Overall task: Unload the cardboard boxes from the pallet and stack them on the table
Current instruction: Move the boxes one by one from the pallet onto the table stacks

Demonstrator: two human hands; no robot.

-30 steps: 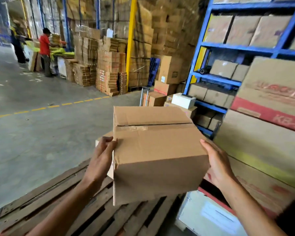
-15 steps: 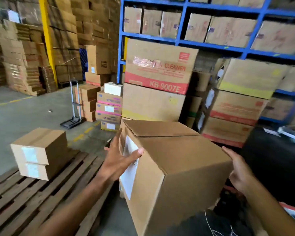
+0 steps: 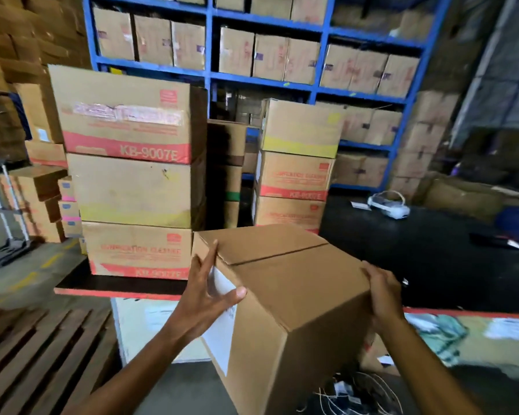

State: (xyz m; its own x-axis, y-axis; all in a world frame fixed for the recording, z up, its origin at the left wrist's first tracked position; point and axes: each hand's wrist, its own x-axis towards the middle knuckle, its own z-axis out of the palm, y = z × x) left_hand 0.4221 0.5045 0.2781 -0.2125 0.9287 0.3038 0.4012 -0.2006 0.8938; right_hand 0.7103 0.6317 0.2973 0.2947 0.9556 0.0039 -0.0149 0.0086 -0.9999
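Observation:
I carry a plain brown cardboard box with a white label on its left side, held just in front of the black table with a red edge. My left hand presses flat on the labelled side, fingers spread and straight. My right hand holds the box's right upper edge, fingers curled over it. The wooden pallet lies at the lower left; no boxes show on the part in view.
Two stacks of large printed cartons stand on the table's left part, a left stack and a right stack. Blue shelving full of boxes rises behind. A white device lies on the table. A hand truck stands far left. Cables litter the floor.
I have turned right from the pallet toward the table, carrying the box with me. The box now sits higher and nearer the table edge.

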